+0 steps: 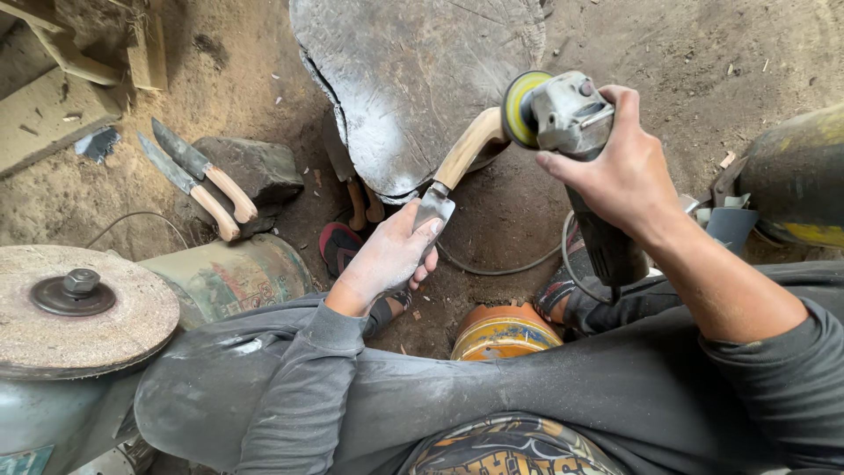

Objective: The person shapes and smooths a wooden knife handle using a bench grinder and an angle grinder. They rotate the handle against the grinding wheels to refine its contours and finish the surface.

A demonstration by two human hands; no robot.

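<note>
Beside the grey wooden stump (422, 79), the left hand (387, 259) grips a knife (453, 171) by its blade while the right hand (624, 171) presses an angle grinder (563, 114) disc against its pale wooden handle.

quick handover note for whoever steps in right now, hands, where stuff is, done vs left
Left hand: grips a knife by its blade, wooden handle pointing up.
Right hand: holds an angle grinder, its disc against the end of the handle.
Nearby: two finished-looking knives lean on a stone to the left; a wood block stands ahead.
Done: handle roughly shaped.
Left: sanding looks unfinished at the handle's end.
</note>
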